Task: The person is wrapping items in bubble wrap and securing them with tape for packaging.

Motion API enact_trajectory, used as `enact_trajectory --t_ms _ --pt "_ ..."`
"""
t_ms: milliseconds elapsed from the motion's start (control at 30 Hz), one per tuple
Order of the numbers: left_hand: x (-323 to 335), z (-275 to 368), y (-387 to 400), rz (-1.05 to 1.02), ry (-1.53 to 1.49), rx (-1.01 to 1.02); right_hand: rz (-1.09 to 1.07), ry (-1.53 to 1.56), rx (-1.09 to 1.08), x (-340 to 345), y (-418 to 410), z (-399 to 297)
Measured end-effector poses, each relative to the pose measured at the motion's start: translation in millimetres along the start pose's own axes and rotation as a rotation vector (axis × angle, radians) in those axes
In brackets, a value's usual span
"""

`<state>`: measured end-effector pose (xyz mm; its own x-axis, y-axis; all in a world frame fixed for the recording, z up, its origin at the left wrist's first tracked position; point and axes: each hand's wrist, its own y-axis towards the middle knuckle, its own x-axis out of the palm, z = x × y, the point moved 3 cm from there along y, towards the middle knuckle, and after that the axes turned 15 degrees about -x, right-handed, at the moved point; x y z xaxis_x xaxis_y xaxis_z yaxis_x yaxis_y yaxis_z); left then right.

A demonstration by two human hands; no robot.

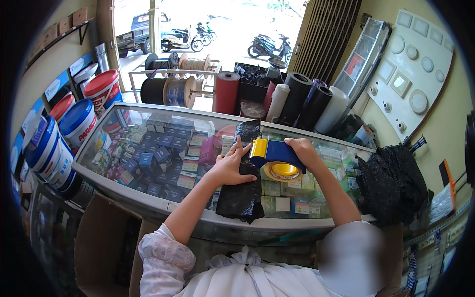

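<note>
A long, flat bundle wrapped in black plastic point(240, 202) lies lengthwise across the glass top of a display counter point(122, 185), its near end reaching the front edge. My left hand point(233, 163) presses down on it with the fingers spread and the thumb across its middle. In my right hand point(304, 152) is a blue and yellow tape dispenser point(276, 150) with a tape roll point(284, 171) on a yellow hub. The dispenser's yellow front end is at the bundle's right side, close to my left fingertips. Whether tape is stuck to the plastic cannot be made out.
Crumpled black plastic sheets point(393, 183) lie at the counter's right end. Small boxes point(163, 154) fill the case beneath the glass. Upright sheet rolls point(297, 94) and cable spools point(180, 92) stand beyond. Paint pails point(78, 120) are at left, an open cardboard box point(104, 245) below.
</note>
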<state>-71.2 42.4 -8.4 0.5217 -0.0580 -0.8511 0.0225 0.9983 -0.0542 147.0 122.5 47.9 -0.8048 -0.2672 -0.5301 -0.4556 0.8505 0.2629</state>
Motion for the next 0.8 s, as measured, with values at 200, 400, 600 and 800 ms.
enact_trajectory --t_ms 200,400,600,800 --pt "2.9 -2.3 -0.8 -0.006 -0.103 -0.003 -0.098 -0.112 -0.064 7.5 8.0 -2.3" --pt "4.9 -2.8 -4.4 0.07 -0.176 -0.006 -0.182 -0.376 -0.18 11.6 8.6 -26.6" --pt "6.6 2.7 -16.3 0.272 -0.068 -0.052 -0.344 -0.591 -0.182 14.5 21.2 -35.4" --pt "-2.4 -15.3 -4.1 0.096 -0.512 -0.235 -0.327 -0.371 0.016 7.1 7.9 -13.2"
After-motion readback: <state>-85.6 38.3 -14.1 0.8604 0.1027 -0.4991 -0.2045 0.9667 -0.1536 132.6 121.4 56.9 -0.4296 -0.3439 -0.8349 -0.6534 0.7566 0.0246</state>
